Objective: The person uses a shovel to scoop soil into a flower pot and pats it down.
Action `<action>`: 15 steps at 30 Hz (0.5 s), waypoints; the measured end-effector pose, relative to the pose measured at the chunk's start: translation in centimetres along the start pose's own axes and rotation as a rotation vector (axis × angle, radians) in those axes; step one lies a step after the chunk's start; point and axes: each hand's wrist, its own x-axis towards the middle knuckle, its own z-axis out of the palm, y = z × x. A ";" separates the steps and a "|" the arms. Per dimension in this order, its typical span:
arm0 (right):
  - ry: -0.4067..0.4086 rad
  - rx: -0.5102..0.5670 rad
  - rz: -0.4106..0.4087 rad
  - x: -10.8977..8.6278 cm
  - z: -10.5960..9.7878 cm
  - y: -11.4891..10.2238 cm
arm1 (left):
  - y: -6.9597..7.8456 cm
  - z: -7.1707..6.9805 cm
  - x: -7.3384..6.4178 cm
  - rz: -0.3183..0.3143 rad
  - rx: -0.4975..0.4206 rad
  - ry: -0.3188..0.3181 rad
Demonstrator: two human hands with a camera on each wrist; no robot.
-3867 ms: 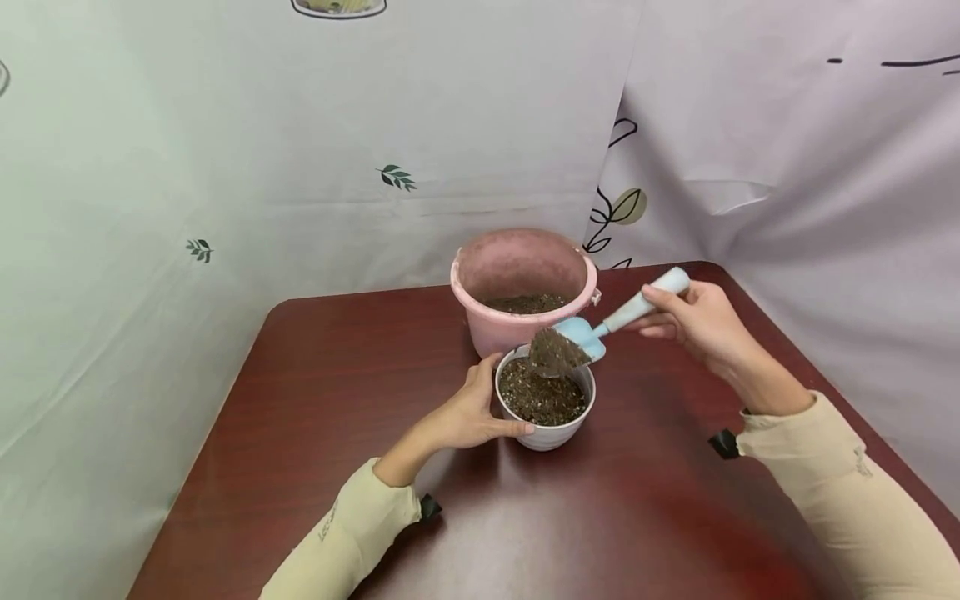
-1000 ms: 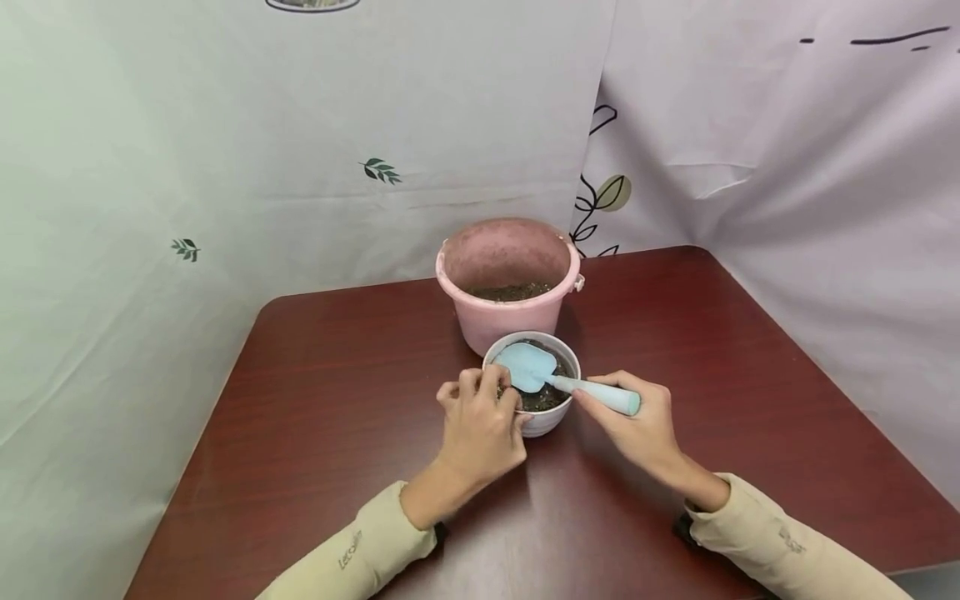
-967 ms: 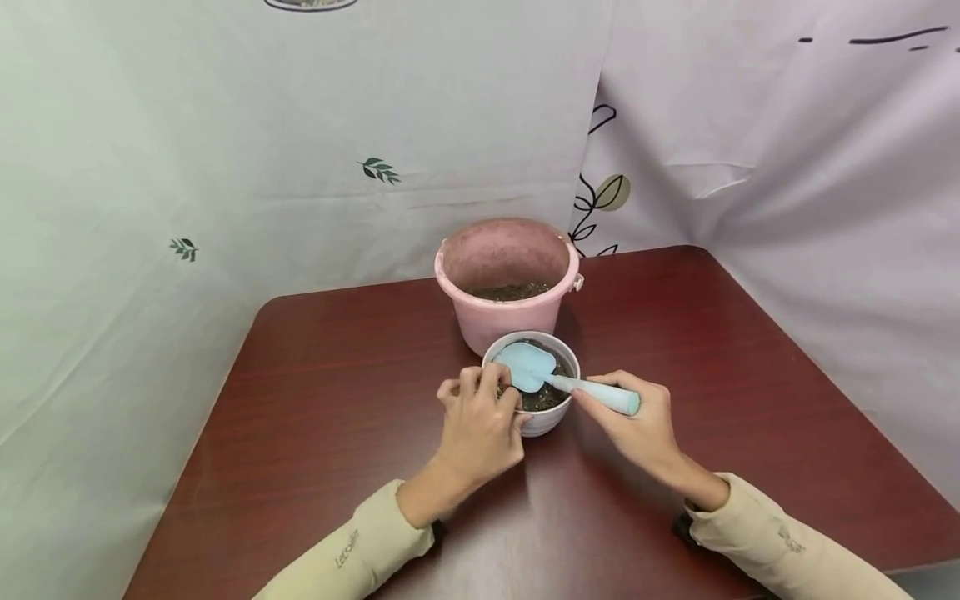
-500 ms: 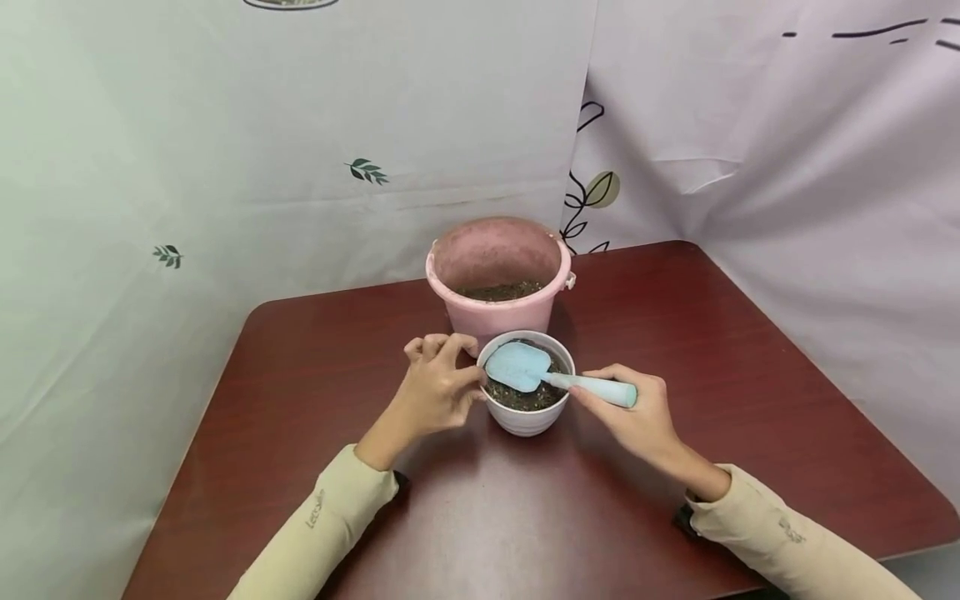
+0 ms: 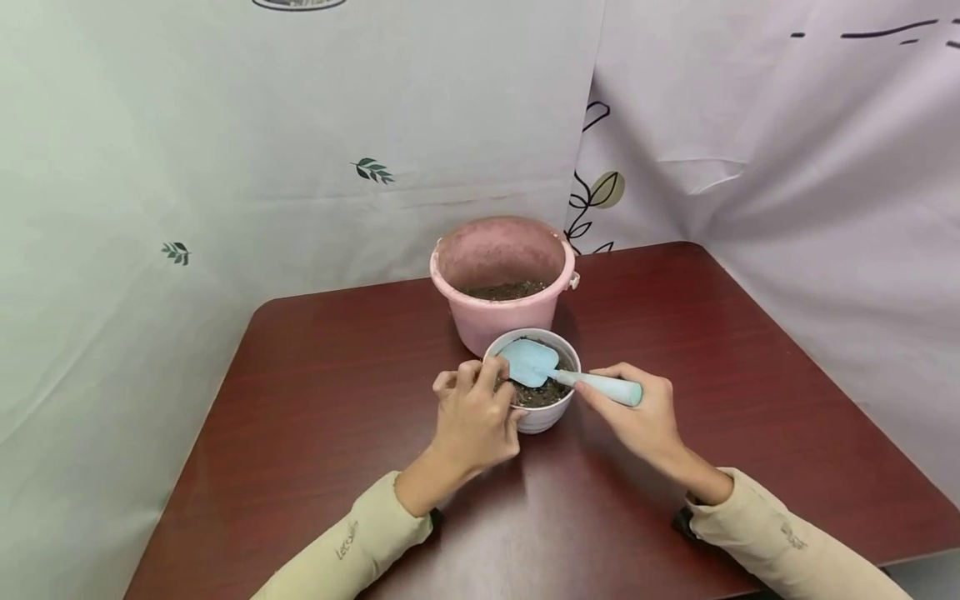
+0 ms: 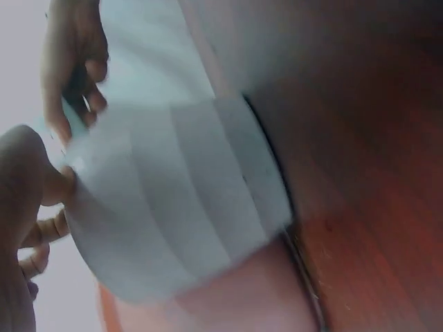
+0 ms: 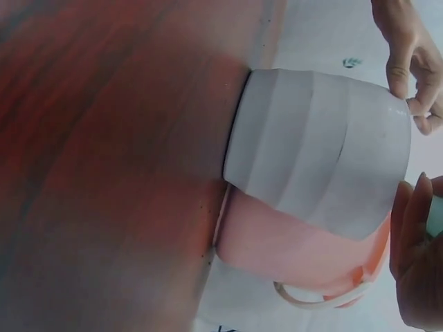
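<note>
A white ribbed flower pot [image 5: 542,419] filled with dark soil [image 5: 542,393] stands on the table just in front of a pink bucket. My left hand [image 5: 474,414] is at the pot's near left rim, thumb against the outside wall and fingers bent over the edge, pinching it. My right hand [image 5: 643,417] grips the pale handle of a light blue garden trowel [image 5: 530,363] from the right. The trowel's blade lies over the soil inside the pot, and no heap of soil shows on it. In the right wrist view, the pot [image 7: 318,149] stands upright beside both hands.
The pink bucket [image 5: 501,315] has soil at its bottom and stands directly behind the pot. A dark red tabletop [image 5: 337,375] surrounds both. White printed cloth [image 5: 300,150] hangs along the back and sides.
Earlier the trowel carried a heap of soil above the pot; now its blade is down in the pot. Within the last half second my left hand shifted from the left side to the near rim.
</note>
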 end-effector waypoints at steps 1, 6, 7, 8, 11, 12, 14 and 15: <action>0.004 -0.006 0.003 0.0 0.1 0.4 | 0.5 -0.1 0.0 -0.019 0.018 -0.014; 0.016 -0.006 -0.007 0.0 0.4 0.8 | 1.8 -0.6 0.4 -0.049 0.013 -0.092; 0.015 -0.003 -0.008 0.0 0.4 0.8 | 1.5 -0.7 0.5 -0.042 -0.023 -0.115; 0.015 -0.002 -0.008 0.0 0.4 0.8 | 1.0 -0.9 0.6 -0.034 -0.064 -0.138; 0.005 0.007 0.000 0.0 0.4 0.9 | -1.5 -1.5 0.7 -0.003 -0.190 -0.192; 0.000 0.012 0.005 0.0 0.4 0.9 | -2.6 -1.6 0.7 0.002 -0.232 -0.200; -0.010 0.021 0.014 0.0 0.4 0.7 | -4.2 -1.6 0.4 0.021 -0.279 -0.184; -0.014 0.023 0.016 0.1 0.3 0.2 | -4.7 -1.4 0.2 0.035 -0.287 -0.170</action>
